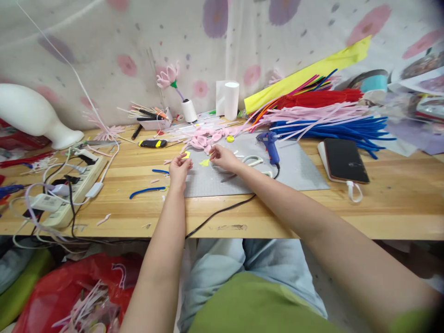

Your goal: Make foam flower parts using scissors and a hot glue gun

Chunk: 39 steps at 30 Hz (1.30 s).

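Note:
My left hand [180, 168] is closed with a small yellow piece [187, 155] pinched at its fingertips, above the left edge of the grey cutting mat [298, 171]. My right hand [222, 158] has its fingers bent together over the mat; what they hold, if anything, is too small to make out. A yellow scrap [204, 163] lies on the mat between the hands. Just behind them sit fuzzy pink petal shapes [201, 139] and a round yellow piece [230, 138]. Scissors [252, 160] lie partly hidden under my right forearm.
A blue glue gun [269, 144] rests on the mat, its black cord [222, 210] crossing the table's front. Pipe cleaner bundles [326, 127] and a phone [347, 159] lie right. At left are a power strip [83, 185], a utility knife [152, 144] and blue pipe cleaner pieces [147, 191].

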### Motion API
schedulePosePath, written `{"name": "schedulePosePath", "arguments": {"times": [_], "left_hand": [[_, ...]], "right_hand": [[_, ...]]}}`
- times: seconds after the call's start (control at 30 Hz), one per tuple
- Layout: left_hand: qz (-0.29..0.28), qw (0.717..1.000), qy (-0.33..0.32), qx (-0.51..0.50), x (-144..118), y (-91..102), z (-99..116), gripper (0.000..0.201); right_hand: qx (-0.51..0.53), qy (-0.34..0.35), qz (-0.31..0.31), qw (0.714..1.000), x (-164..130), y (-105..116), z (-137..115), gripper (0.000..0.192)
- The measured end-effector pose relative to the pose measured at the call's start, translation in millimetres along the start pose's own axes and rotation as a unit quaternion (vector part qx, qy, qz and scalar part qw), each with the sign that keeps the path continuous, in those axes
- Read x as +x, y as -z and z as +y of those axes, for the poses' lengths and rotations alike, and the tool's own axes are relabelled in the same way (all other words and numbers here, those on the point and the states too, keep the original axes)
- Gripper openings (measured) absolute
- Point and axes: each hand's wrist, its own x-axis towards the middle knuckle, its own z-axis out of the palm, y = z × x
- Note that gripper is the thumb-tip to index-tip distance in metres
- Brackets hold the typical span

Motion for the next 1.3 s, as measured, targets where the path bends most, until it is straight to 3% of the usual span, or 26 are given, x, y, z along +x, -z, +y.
{"name": "schedulePosePath", "arguments": {"times": [0.23, 0.33, 0.47, 0.6, 0.8, 1.03, 1.3], "left_hand": [[-0.032, 0.999, -0.005, 0.008, -4, -5.9, 0, 0.032], [-0.029, 0.999, -0.002, 0.019, -5, -6.8, -1, 0.030], [-0.031, 0.999, -0.001, 0.027, -6, -7.2, -2, 0.029], [-0.029, 0.999, -0.017, 0.032, -6, -7.7, -4, 0.030], [-0.059, 0.996, -0.058, 0.029, -7, -16.9, -14, 0.033], [-0.152, 0.987, 0.060, -0.005, -19, -27.6, -9, 0.047], [-0.206, 0.972, 0.111, 0.029, -19, -23.7, 3, 0.029]], "right_hand": [[-0.174, 0.069, -0.002, 0.982, 4, -16, -6, 0.035], [-0.201, 0.070, 0.005, 0.977, 7, -18, -9, 0.034], [-0.146, 0.046, 0.021, 0.988, 8, -17, -8, 0.032], [-0.028, 0.017, 0.037, 0.999, 10, -12, -1, 0.032], [0.141, -0.038, 0.077, 0.986, 11, -8, 8, 0.033], [0.165, -0.023, 0.111, 0.980, -4, -3, 13, 0.033], [0.152, 0.040, 0.025, 0.987, -2, 1, 14, 0.036]]}}
